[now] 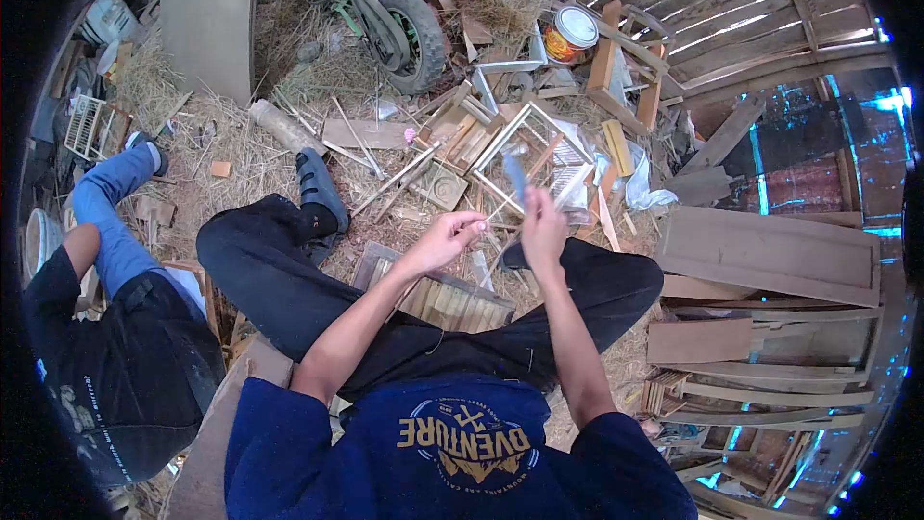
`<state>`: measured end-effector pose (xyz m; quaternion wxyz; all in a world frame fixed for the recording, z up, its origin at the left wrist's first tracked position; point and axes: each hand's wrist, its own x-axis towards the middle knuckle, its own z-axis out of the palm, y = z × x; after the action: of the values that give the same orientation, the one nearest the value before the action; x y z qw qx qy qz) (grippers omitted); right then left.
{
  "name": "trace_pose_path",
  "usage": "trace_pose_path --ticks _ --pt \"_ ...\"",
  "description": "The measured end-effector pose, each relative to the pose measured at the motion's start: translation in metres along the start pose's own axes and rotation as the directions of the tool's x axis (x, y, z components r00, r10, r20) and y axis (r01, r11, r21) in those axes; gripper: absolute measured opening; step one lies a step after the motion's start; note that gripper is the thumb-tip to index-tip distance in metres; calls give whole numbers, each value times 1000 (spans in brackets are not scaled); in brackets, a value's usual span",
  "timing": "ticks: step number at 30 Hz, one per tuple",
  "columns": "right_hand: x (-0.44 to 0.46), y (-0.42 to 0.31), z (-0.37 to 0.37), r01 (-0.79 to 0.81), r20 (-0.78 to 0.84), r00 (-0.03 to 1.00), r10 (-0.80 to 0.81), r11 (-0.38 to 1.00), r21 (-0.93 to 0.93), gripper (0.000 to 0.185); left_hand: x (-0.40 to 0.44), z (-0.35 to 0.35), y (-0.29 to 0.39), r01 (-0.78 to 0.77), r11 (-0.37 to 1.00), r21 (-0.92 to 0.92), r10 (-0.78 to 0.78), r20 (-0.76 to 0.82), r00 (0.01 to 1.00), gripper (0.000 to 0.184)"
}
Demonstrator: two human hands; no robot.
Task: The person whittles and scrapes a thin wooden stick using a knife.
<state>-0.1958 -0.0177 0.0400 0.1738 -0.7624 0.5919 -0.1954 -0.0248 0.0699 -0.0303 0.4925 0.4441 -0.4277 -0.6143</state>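
My left hand (446, 243) is closed, pinching a thin wooden stick (498, 211) that points up and to the right. Closed around a handle, my right hand (544, 233) holds a knife (515, 176) with its broad blade upward, slightly blurred. The two hands are apart, with the stick's far end between them. Below them, between my legs, sits a box of wooden pieces (460, 306), partly covered by my left forearm. Just beyond the hands lies a pale wooden frame with slats (568, 173).
Another person (125, 347) sits at my left. Ahead are a motorbike wheel (412, 41), a paint can (571, 34) and a wooden stool-like frame (616, 72). Boards (770, 252) are stacked at right. Straw and wood scraps cover the ground; a large panel (207, 19) stands at far left.
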Motion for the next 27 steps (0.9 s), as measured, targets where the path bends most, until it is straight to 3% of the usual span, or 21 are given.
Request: trace_pose_path --ticks 3,4,5,7,10,12,14,15,17,18,21,22,24,27 --pt "-6 -3 7 58 -10 998 -58 998 1 25 -2 4 0 0 1000 -11 0 -1 1000 29" --pt "-16 -6 11 202 0 979 -202 979 15 26 -3 2 2 9 1000 -2 -9 1 1000 29" --pt "-23 -9 13 210 42 977 -210 978 -7 28 -4 1 3 18 1000 6 -18 2 1000 29" --pt "-20 -10 12 182 -26 983 -182 983 16 30 -3 6 6 -5 1000 -13 5 -23 1000 28" --pt "-8 -14 6 -97 -112 988 107 991 96 34 -4 6 12 2 1000 -22 -3 -2 1000 26" --pt "-22 -3 28 50 -119 992 -46 998 26 34 -6 6 11 47 994 -102 -43 45 998 25" --pt "-32 -6 30 179 -108 978 -177 984 11 34 0 6 -6 -41 993 -108 37 -32 999 24" --pt "-29 -6 25 113 -94 989 -113 994 -7 33 0 7 -1 -87 990 -110 78 -79 994 23" --pt "-22 -2 19 -19 -61 998 16 999 -38 31 -3 4 7 -16 994 -107 15 -13 1000 24" --pt "-18 -1 19 -31 -149 988 43 996 80 29 -5 6 16 6 995 -101 -5 8 1000 24" --pt "-30 -4 28 131 -107 985 -132 991 -14 28 -7 6 14 30 994 -107 -27 26 999 25" --pt "-34 -2 28 172 -20 985 -174 983 -56 26 -3 4 2 13 992 -126 -11 18 1000 25" --pt "-28 3 21 120 -47 991 -122 991 -56 26 0 5 -5 25 988 -154 -28 -20 999 26" --pt "-12 8 13 5 -158 987 -4 1000 6 30 -6 8 12 7 999 -37 -7 12 1000 25"
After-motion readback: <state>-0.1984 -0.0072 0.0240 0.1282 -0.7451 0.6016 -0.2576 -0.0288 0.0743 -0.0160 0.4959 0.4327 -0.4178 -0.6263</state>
